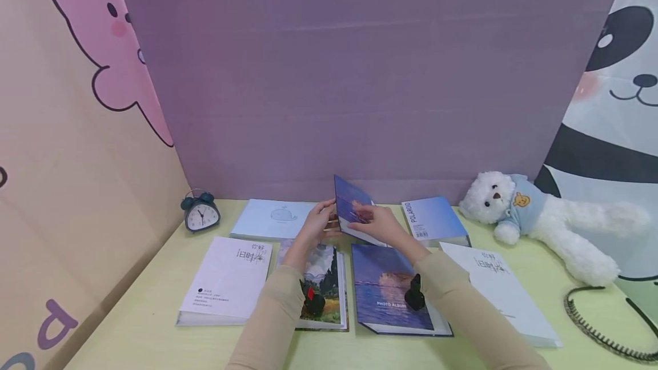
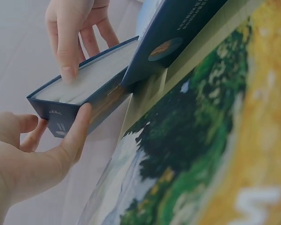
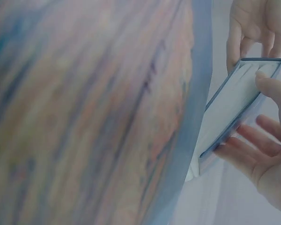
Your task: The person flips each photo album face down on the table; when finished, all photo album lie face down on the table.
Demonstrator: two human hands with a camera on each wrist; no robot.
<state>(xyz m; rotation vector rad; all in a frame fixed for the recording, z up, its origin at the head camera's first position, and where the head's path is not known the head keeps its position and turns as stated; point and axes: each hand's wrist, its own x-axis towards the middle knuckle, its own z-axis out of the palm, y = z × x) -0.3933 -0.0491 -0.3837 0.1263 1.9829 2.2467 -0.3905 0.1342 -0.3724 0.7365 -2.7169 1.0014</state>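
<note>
Tilting small blue album (image 1: 352,205) up near desk (image 1: 154,324) back edge, both grips on it: left hand (image 1: 320,220) bracing spine, right hand (image 1: 374,222) curled over pages, prob. to steady it

Seven albums (image 1: 353,210), one clock (image 1: 200,212), one teddy bear (image 1: 540,216).
</note>
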